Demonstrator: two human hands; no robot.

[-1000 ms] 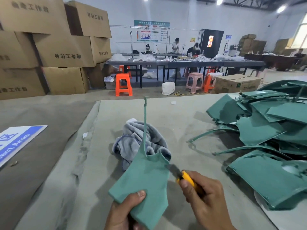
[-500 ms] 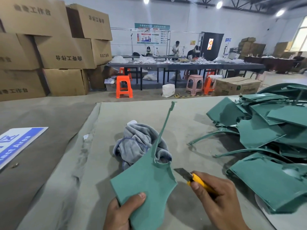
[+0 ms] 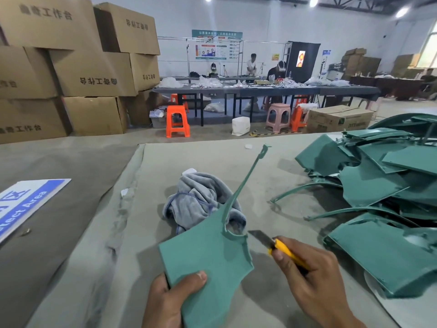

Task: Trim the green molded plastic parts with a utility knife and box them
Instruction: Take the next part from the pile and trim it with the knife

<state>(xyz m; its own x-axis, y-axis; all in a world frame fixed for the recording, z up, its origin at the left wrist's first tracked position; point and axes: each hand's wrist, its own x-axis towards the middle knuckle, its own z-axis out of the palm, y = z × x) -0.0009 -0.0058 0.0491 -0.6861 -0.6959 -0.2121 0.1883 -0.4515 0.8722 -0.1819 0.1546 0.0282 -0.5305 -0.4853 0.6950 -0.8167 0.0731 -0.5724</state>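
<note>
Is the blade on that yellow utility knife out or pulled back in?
Out. A dark blade sticks from the front of the utility knife, which the right hand grips, pointing at the green part in the left hand.

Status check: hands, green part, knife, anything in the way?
Left hand grips green part. Right hand holds utility knife, blade just off its edge. Grey cloth behind.

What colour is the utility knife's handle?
Yellow; the utility knife shows clearly in the head view.

Bare mat (image 3: 272, 185) between crumpled cloth (image 3: 198, 200) and green parts pile (image 3: 378, 185).
</note>
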